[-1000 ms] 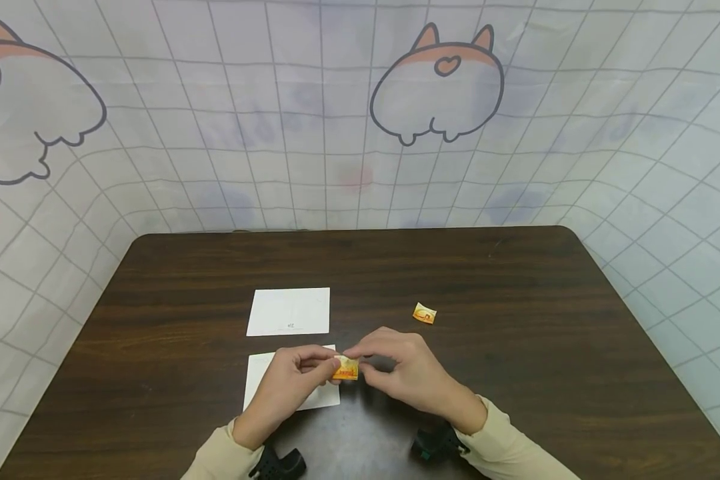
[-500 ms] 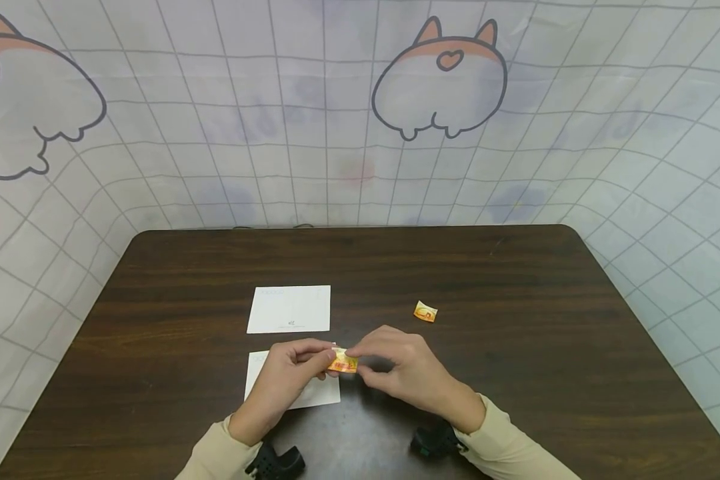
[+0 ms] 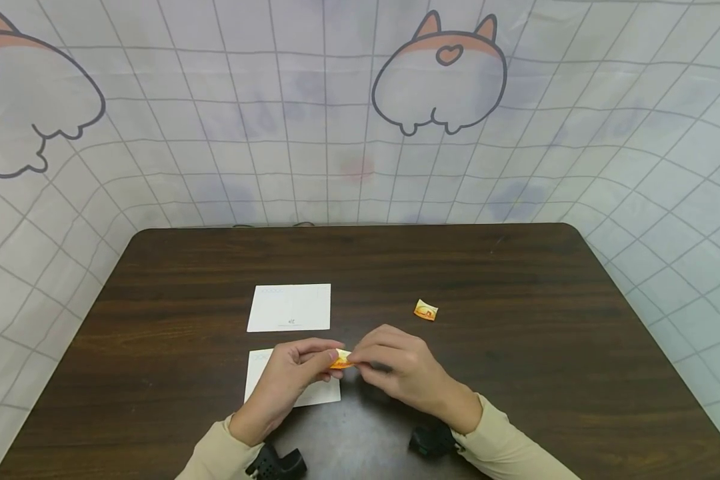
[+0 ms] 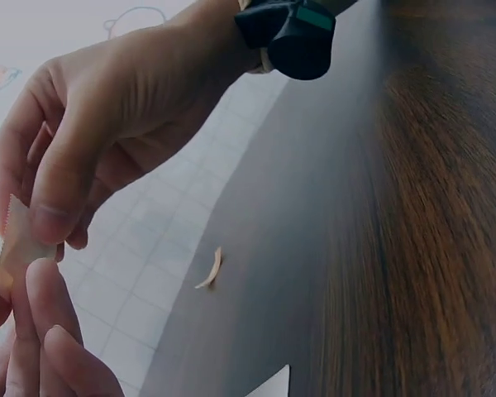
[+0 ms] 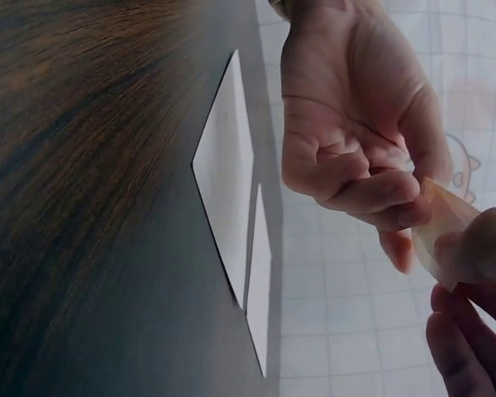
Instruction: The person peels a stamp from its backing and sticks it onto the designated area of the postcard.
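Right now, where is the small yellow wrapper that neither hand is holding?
In the head view, the small yellow wrapper lies on the dark table, right of the farther white card and just beyond the right hand.

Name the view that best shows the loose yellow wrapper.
Head view: the loose yellow wrapper shows its printed face. The left wrist view catches it nearly edge-on, a thin curved strip; the right wrist view misses it.

Your left hand (image 3: 288,373) hides part of the near card (image 3: 321,395) and, with your right hand (image 3: 417,370), much of the yellow packet (image 3: 341,361). Print (image 3: 291,321) on the far card (image 3: 289,303) is too small to read. The head view's near edge crops both your sleeves (image 3: 221,455).
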The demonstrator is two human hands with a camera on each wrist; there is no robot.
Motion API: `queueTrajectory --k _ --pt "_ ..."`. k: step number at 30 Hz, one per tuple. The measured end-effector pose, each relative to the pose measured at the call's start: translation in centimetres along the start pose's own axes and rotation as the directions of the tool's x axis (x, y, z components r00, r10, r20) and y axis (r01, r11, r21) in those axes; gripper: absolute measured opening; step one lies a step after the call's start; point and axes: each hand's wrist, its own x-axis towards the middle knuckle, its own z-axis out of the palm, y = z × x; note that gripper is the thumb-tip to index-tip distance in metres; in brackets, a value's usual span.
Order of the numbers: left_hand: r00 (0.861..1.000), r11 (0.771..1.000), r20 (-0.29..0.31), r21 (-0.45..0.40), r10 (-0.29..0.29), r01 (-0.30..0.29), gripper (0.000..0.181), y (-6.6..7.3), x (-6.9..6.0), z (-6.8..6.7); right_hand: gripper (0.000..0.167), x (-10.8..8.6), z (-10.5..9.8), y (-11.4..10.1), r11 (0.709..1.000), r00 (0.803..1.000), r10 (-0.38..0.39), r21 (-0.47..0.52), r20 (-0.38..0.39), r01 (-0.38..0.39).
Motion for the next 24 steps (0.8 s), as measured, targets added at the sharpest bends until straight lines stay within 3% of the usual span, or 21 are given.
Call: queueTrajectory --k 8,14,17,24 --pt "0.999 0.997 0.040 0.078 0.019 -0.022 0.045 -0.06 -0.09 0.19 0.025 -0.14 0.22 -0.09 0.995 0.997 0.072 0.065 -0.029 -0.070" --pt "0.996 0.993 0.038 0.082 0.084 -0.087 0.039 0.03 -0.03 0.32 0.025 -0.13 0.14 -0.20 0.971 0.983 0.178 0.169 -0.036 -0.169" --pt "0.995 0.995 0.050 0.050 0.084 -0.086 0.042 0.20 -0.03 0.38 0.021 -0.12 0.00 -0.31 0.947 0.965 0.260 0.203 -0.025 -0.250" --pt "0.994 0.993 0.054 0.065 0.097 -0.100 0.039 0.57 -0.25 0.64 0.011 -0.11 -0.33 -0.45 0.854 0.892 0.452 0.281 0.014 -0.437"
